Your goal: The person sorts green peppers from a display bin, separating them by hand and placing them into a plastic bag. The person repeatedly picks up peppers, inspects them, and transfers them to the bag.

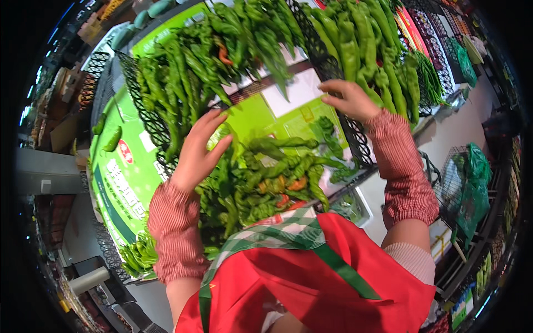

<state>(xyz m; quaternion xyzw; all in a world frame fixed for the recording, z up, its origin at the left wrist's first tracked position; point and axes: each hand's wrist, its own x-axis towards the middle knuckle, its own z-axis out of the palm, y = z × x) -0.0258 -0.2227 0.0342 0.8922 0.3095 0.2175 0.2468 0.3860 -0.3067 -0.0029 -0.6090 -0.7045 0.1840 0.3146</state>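
Observation:
My left hand is over the left side of a bin of green peppers, its fingers apart and nothing visible in its grasp. Long green chili peppers lie just beyond it, pointing toward me. Wrinkled green peppers, a few turning orange-red, are heaped nearer my body. Between the two heaps a lime-green printed cardboard sheet lies bare. My right hand is above the black lattice divider at the bin's right side, fingers spread and holding nothing visible. Larger light-green peppers lie just past that hand.
On the left, a green printed carton has two loose peppers on it. More green peppers lie near its front end. A green plastic bag hangs at a wire basket on the right. Green stalks are at the upper right.

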